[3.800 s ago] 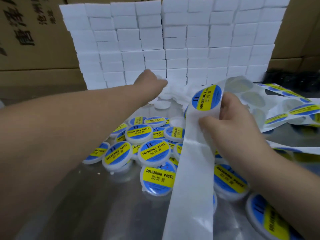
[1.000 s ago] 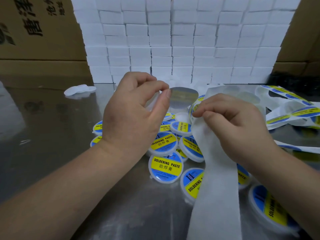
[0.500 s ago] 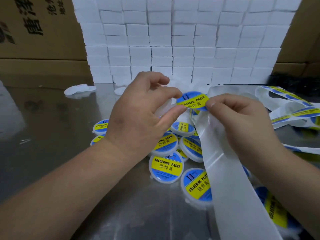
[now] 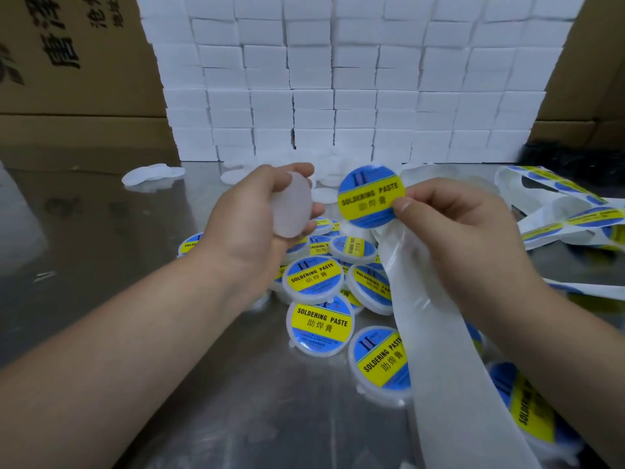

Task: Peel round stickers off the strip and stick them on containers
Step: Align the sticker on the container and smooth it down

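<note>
Peeling is done: the round blue-and-yellow sticker [image 4: 371,197], half a second ago still at the fold of the white backing strip [image 4: 439,350], now stands clear of it. The right hand [image 4: 466,231] pinches its edge, its lower fingers also trapping the strip. The left hand [image 4: 243,231] grips a blank white round plastic container [image 4: 293,211] just beside the sticker, so pressing it on seems next. The sticker and the labelled containers [image 4: 319,324] on the shiny metal counter [image 4: 118,231] read "SOLDERING PASTE", "助焊膏" and "II".
</note>
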A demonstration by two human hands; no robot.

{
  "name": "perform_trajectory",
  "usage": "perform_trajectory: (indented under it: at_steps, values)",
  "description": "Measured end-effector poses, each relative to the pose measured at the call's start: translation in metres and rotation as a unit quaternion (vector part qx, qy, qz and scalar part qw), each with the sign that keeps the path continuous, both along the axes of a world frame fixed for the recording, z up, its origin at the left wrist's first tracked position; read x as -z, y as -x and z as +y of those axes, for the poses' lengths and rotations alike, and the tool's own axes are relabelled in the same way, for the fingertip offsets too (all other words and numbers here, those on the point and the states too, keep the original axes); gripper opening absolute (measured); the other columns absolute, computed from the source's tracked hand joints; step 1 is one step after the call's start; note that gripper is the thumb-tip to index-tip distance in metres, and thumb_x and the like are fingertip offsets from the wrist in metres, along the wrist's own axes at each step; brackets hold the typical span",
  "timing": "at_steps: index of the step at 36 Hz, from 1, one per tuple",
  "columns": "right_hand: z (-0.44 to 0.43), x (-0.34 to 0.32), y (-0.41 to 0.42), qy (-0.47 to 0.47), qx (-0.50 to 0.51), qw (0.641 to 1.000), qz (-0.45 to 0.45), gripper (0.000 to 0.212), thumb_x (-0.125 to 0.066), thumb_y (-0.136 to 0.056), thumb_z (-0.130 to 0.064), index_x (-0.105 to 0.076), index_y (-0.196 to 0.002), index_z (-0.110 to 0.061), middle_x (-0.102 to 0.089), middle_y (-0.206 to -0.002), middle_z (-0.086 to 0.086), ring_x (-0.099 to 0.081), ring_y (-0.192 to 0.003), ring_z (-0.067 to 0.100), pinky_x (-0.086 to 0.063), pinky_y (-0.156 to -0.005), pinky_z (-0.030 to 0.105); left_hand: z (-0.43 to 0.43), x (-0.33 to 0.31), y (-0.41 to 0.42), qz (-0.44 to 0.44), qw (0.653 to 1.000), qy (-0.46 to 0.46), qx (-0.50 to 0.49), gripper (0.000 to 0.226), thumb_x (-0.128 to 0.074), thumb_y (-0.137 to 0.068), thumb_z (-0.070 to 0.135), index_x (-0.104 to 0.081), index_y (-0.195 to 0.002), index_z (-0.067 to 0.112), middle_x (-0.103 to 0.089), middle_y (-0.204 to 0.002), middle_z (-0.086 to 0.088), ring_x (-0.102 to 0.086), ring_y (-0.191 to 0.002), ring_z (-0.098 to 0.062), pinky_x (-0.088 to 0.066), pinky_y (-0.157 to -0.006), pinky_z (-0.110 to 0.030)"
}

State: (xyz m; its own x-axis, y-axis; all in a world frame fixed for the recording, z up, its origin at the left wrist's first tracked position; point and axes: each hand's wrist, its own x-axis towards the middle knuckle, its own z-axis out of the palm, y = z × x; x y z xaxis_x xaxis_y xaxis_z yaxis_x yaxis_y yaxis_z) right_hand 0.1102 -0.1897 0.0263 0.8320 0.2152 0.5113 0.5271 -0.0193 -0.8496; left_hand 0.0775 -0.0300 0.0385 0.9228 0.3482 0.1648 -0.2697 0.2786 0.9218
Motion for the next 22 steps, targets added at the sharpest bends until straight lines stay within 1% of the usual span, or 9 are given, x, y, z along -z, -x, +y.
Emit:
perform_trajectory:
  at_steps: [2, 4, 7, 9, 12, 14, 16, 18, 22]
  values:
    - [0.001, 0.0009, 0.0019, 0.027, -0.027, 0.999, 0.002, 0.013, -0.069, -0.072, -0.029, -0.067, -0.06, -0.029, -0.054, -0.052, -0.012, -0.046, -0.049, -0.002, -0.035, -0.048, 0.009, -0.0009, 0.0014, -0.0004, 0.009, 0.996, 0.06, 0.07, 0.03, -0.034, -0.093, 0.017, -0.062, -0.097, 0.01, -0.061, -0.105, -0.014, -0.063, -0.08, -0.024, -0.052, -0.072, -0.031]
    - [0.0014, 0.0021, 0.0034, 0.051, -0.051, 0.997, -0.006, 0.024, -0.07, -0.078, -0.021, -0.067, -0.056, -0.032, -0.051, -0.047, -0.015, -0.044, -0.046, -0.001, -0.033, -0.046, 0.006, -0.001, 0.0023, -0.0008, 0.011, 0.988, 0.1, 0.12, 0.029, -0.036, -0.094, 0.02, -0.06, -0.106, 0.011, -0.065, -0.104, -0.016, -0.065, -0.089, -0.027, -0.052, -0.082, -0.039]
    - [0.0014, 0.0022, 0.0047, 0.066, -0.083, 0.994, -0.006, 0.022, -0.068, -0.076, -0.022, -0.069, -0.059, -0.036, -0.054, -0.05, -0.013, -0.044, -0.049, 0.0, -0.035, -0.047, 0.008, -0.0006, 0.0036, -0.0009, 0.004, 0.98, 0.116, 0.159, 0.026, -0.038, -0.095, 0.022, -0.061, -0.109, 0.018, -0.069, -0.1, -0.016, -0.068, -0.089, -0.03, -0.055, -0.074, -0.047]
    - [0.0006, 0.0028, 0.0036, 0.067, -0.091, 0.994, -0.006, 0.027, -0.067, -0.08, -0.017, -0.07, -0.062, -0.036, -0.056, -0.052, -0.011, -0.045, -0.051, 0.002, -0.036, -0.048, 0.009, -0.0003, 0.0044, -0.0007, -0.003, 0.978, 0.11, 0.175, 0.025, -0.038, -0.094, 0.022, -0.061, -0.105, 0.022, -0.069, -0.098, -0.015, -0.069, -0.083, -0.03, -0.057, -0.069, -0.045]
    - [0.0003, 0.0014, 0.0037, 0.062, -0.107, 0.992, 0.009, 0.015, -0.062, -0.071, -0.027, -0.072, -0.067, -0.038, -0.066, -0.067, 0.002, -0.053, -0.063, 0.006, -0.042, -0.056, 0.013, -0.0005, 0.0046, -0.0008, -0.013, 0.975, 0.114, 0.192, 0.023, -0.04, -0.092, 0.022, -0.061, -0.102, 0.019, -0.07, -0.093, -0.016, -0.069, -0.08, -0.031, -0.057, -0.064, -0.042]
    - [0.0008, 0.0013, 0.0034, 0.065, -0.113, 0.991, 0.014, 0.017, -0.058, -0.068, -0.029, -0.072, -0.069, -0.039, -0.07, -0.076, 0.002, -0.056, -0.068, 0.007, -0.044, -0.06, 0.014, -0.0002, 0.005, -0.0004, -0.018, 0.971, 0.109, 0.21, 0.023, -0.047, -0.084, 0.024, -0.06, -0.101, 0.017, -0.069, -0.094, -0.018, -0.069, -0.081, -0.033, -0.057, -0.066, -0.043]
    - [0.0008, 0.0012, 0.0037, 0.073, -0.12, 0.99, 0.011, 0.018, -0.06, -0.07, -0.027, -0.072, -0.07, -0.039, -0.071, -0.079, -0.001, -0.057, -0.069, 0.005, -0.045, -0.062, 0.013, 0.0, 0.0063, -0.0004, -0.019, 0.97, 0.097, 0.222, 0.031, -0.051, -0.072, 0.028, -0.061, -0.098, 0.015, -0.068, -0.095, -0.018, -0.068, -0.081, -0.032, -0.055, -0.069, -0.041]
    - [0.0006, 0.0012, 0.004, 0.074, -0.128, 0.989, 0.006, 0.02, -0.066, -0.077, -0.019, -0.073, -0.073, -0.037, -0.071, -0.08, 0.001, -0.057, -0.071, 0.008, -0.045, -0.062, 0.013, -0.0003, 0.0075, -0.0003, -0.021, 0.971, 0.083, 0.225, 0.033, -0.05, -0.07, 0.033, -0.061, -0.096, 0.015, -0.066, -0.098, -0.017, -0.066, -0.081, -0.03, -0.055, -0.068, -0.037]
    - [0.0011, 0.0022, 0.0031, 0.074, -0.129, 0.989, 0.015, 0.023, -0.063, -0.082, -0.013, -0.074, -0.077, -0.032, -0.071, -0.083, 0.006, -0.06, -0.074, 0.02, -0.048, -0.067, 0.021, -0.0008, 0.0089, -0.0004, -0.033, 0.973, 0.058, 0.22, 0.031, -0.052, -0.069, 0.03, -0.061, -0.096, 0.017, -0.067, -0.098, -0.015, -0.065, -0.082, -0.029, -0.054, -0.071, -0.036]
